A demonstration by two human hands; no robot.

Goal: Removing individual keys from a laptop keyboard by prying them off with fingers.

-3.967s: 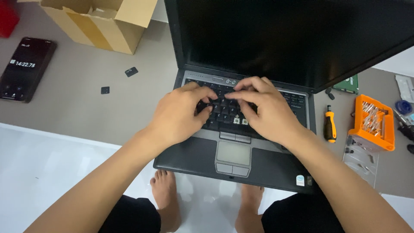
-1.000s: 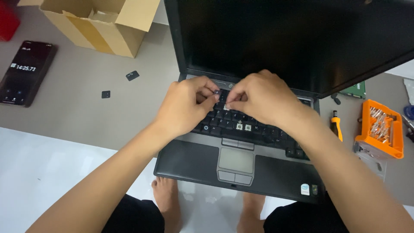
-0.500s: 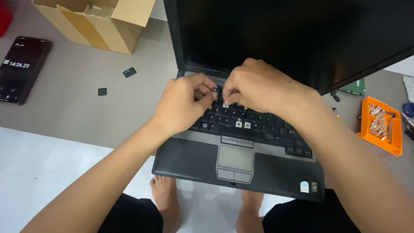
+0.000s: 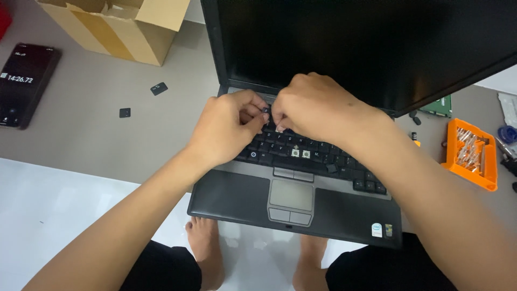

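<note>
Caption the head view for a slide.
Both hands, left and right, pinch a keycap over the open laptop's keyboard.

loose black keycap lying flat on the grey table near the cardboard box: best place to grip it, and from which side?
Pinch the loose keycap across its two opposite thin edges, coming straight down from above. It lies flat and low on the table, so there is no tall side to wrap around, and open table surrounds it. Fingertips rather than a full grasp probably suit it. A second small black piece lies apart, nearer the person.
</note>
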